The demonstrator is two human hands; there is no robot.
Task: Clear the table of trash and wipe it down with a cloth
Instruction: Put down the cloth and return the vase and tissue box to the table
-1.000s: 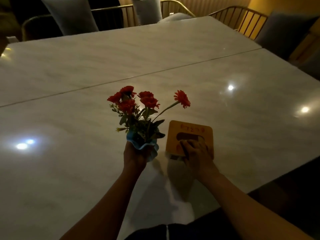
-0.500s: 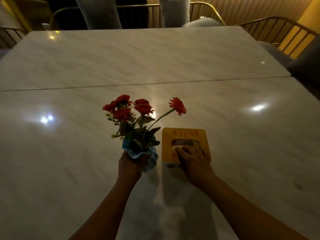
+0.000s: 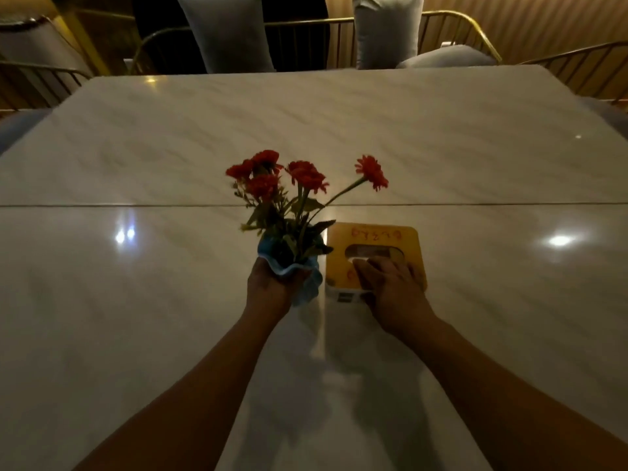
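Note:
My left hand grips a small vase of red flowers together with a blue cloth that wraps around the vase's base. My right hand lies on top of a yellow tissue box, fingers at its oval opening and gripping its near edge. Both objects sit side by side near the middle of the white marble table, just on my side of the seam between the two tabletops. I see no trash on the table.
Metal-framed chairs with grey cushions stand along the far edge, and another cushion is to the right. More chair frames flank the far right corner. Ceiling lights reflect on the glossy surface.
Both hands have carried the flowers and the tissue box farther from me toward the table's centre seam. The view has swung to face the far chairs squarely.

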